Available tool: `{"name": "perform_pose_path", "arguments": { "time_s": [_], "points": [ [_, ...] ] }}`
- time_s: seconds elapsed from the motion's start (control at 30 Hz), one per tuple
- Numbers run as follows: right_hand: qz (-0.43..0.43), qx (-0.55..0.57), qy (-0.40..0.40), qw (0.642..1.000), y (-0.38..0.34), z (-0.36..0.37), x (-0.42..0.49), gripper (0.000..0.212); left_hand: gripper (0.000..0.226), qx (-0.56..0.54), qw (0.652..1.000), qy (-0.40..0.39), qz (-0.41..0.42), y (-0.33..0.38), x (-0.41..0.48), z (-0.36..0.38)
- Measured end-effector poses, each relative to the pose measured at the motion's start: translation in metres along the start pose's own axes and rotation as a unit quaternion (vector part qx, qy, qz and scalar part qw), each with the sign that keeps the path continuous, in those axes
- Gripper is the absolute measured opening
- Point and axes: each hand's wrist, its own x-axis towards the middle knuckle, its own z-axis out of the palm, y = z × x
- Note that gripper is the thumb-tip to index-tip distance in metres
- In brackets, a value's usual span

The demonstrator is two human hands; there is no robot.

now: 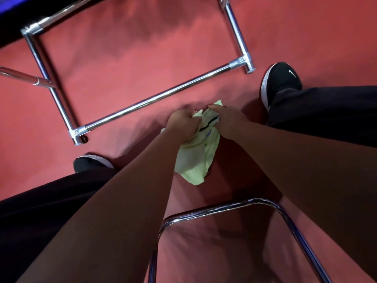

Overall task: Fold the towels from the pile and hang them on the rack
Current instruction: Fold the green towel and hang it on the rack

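A pale green towel [195, 158] with a dark stripe hangs crumpled between my two hands, above the red floor. My left hand [182, 123] grips its upper edge in curled fingers. My right hand [228, 119] pinches the same edge just to the right, close beside the left. The towel's loose end dangles toward me. The chrome rack [159, 97] stands in front of my hands, its near bar running diagonally from lower left to upper right. No towel hangs on the visible bars.
A curved chrome tube frame [222, 207] sits close below my arms. My black shoes [280, 80] and dark trousers flank the towel on the red floor [130, 64]. A dark edge [12, 17] shows at the top left.
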Motion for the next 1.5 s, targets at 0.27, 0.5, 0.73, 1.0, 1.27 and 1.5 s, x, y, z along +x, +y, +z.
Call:
{"name": "perform_pose_path", "arguments": {
  "time_s": [0.27, 0.5, 0.73, 1.0, 1.27, 1.5],
  "points": [
    [-0.145, -0.084, 0.010, 0.986, -0.018, 0.009, 0.008, 0.048, 0.013, -0.116, 0.990, -0.076, -0.020, -0.011, -0.003, -0.025],
    [-0.173, -0.179, -0.040, 0.968, -0.064, -0.023, -0.016, 0.027, 0.006, -0.086, 0.994, -0.069, -0.008, 0.006, -0.034, -0.070],
    [-0.154, -0.245, -0.046, 0.956, -0.129, -0.089, -0.063, 0.026, 0.022, -0.095, 0.989, -0.072, 0.087, 0.015, -0.073, -0.131],
    [-0.162, -0.063, -0.019, 0.985, -0.190, -0.177, -0.146, 0.020, 0.027, -0.134, 0.964, 0.079, 0.215, 0.058, -0.149, -0.198],
    [-0.255, 0.094, 0.119, 0.955, -0.241, -0.239, -0.256, 0.010, 0.011, -0.088, 0.945, 0.168, 0.267, 0.105, -0.249, -0.284],
    [-0.335, 0.277, 0.126, 0.892, -0.263, -0.261, -0.319, 0.004, 0.026, -0.078, 0.925, 0.216, 0.304, 0.119, -0.337, -0.320]
  ]
}}
